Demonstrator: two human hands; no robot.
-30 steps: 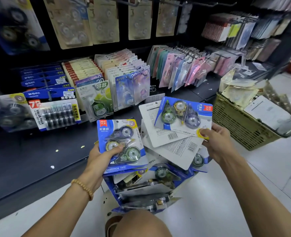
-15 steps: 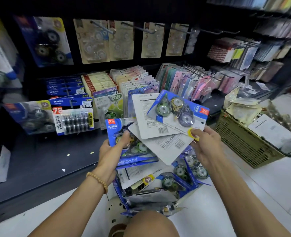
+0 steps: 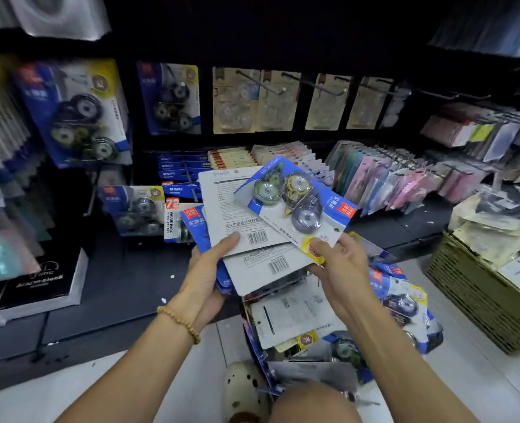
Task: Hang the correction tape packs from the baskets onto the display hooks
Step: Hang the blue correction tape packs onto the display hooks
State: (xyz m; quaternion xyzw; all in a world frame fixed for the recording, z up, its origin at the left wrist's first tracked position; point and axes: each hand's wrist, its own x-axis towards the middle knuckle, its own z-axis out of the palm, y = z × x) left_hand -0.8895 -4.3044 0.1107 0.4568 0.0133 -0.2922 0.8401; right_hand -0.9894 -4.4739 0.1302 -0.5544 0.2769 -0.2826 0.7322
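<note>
My left hand [image 3: 205,270] grips a fanned stack of blue-and-white carded correction tape packs [image 3: 240,218]; my right hand [image 3: 341,264] pinches the top pack's corner. I judge I'm gathering; next, thread one onto a metal display hook [image 3: 261,83].

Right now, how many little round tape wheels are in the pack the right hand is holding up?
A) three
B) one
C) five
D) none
A: the blue correction tape pack pinched at its corner by the right hand shows three round dispensers, a green one, a yellow one and a purple one, under its clear bubble.
</note>
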